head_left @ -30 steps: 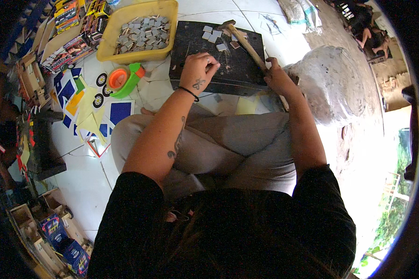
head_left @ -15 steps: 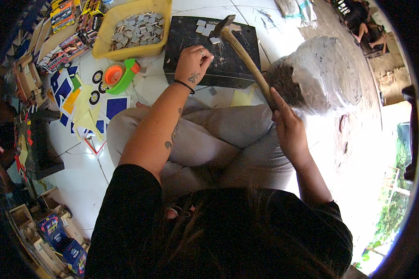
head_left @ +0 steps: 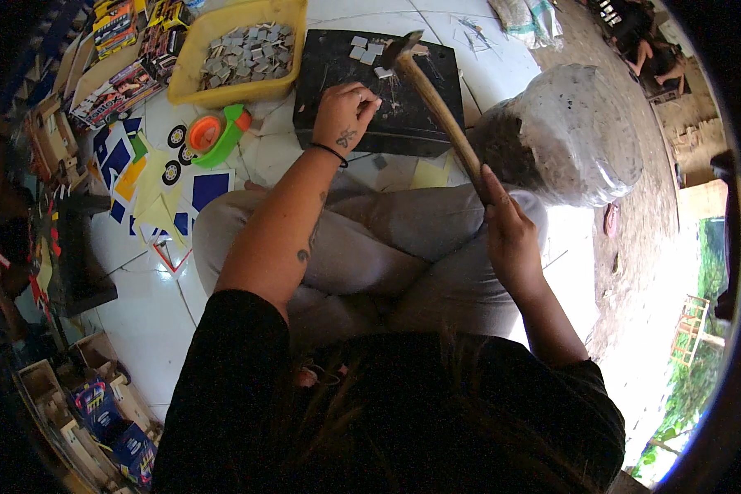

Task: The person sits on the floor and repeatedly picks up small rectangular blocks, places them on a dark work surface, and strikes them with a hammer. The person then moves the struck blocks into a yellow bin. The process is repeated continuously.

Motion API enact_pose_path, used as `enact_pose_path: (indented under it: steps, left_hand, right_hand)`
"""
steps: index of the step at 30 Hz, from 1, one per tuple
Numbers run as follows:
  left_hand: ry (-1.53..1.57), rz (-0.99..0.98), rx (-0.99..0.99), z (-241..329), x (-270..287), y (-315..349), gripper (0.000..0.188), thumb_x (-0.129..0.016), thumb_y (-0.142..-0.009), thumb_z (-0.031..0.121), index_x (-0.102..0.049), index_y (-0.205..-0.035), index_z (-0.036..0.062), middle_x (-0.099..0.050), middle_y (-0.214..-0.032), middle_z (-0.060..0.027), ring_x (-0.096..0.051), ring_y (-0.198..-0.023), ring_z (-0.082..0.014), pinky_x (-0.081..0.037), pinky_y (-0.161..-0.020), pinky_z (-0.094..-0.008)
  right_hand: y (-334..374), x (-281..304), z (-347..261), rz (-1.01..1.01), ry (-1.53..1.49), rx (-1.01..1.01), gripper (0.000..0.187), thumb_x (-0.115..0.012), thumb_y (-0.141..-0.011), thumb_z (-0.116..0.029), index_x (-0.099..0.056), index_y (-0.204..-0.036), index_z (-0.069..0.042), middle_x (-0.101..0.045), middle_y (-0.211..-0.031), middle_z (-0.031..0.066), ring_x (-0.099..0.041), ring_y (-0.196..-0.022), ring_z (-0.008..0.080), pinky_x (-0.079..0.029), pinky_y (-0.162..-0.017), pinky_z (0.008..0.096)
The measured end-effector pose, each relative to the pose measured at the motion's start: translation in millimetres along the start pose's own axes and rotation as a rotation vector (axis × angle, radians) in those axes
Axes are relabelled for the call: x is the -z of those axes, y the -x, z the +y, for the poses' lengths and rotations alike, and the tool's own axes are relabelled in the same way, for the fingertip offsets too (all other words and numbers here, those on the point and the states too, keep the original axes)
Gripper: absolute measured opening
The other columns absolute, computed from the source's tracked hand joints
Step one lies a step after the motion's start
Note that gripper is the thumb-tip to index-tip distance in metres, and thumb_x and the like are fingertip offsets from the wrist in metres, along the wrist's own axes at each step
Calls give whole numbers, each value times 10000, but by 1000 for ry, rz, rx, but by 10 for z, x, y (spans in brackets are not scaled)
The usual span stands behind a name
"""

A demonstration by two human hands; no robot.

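My right hand (head_left: 509,230) is wrapped round the lower end of the wooden handle of a hammer (head_left: 445,107). The hammer's head is over the far part of a black box (head_left: 321,62), close to a few small grey square pieces (head_left: 364,51) lying on top. Over the near left part of this box is my left hand (head_left: 347,111), its fingers curled and pinched together. Whatever those fingertips may hold is hidden or too small to make out.
A yellow tub (head_left: 300,78) of grey squares stands left of the box. Paper scraps (head_left: 156,210), toy wheels (head_left: 171,171) and a green-orange tape dispenser (head_left: 222,144) lie nearer. A plastic-wrapped bundle (head_left: 584,132) is on the right. Another person (head_left: 659,66) sits far right.
The whole picture has shifted slightly to the right. Both hands and the hammer keep nearly the same places over the black box.
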State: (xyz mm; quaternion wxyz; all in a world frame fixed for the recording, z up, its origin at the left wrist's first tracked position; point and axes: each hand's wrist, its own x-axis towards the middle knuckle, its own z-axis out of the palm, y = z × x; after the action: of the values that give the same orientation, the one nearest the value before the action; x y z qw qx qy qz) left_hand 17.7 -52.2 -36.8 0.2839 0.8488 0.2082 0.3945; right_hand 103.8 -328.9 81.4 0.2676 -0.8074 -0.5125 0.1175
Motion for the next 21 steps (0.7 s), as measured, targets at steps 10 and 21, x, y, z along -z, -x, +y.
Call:
enact_pose_path:
  steps: [10,21]
  left_hand:
    - [47,-24,60,-12,-12,-14,118,-670,-776,134,-639,-716,38,-576,-643,-69,-558,-632,-245,-445,-753,-366]
    - [-22,-25,30,-7,-20,0,131,-648,-797,148,-631,-709,53,-548,-620,-68,-547,-654,-256,-438,-774,-379]
  right_hand:
    - [-6,23,41,106,-40,57,552,-465,-868,25,-385,-1376,-175,-604,-964,199,-630,-810,276,-496,-711,346]
    - [-22,-23,21,-10,111,97,618,-509,-847,7,-355,-1385,-257,-588,-924,172,-621,-767,322,-504,-653,407]
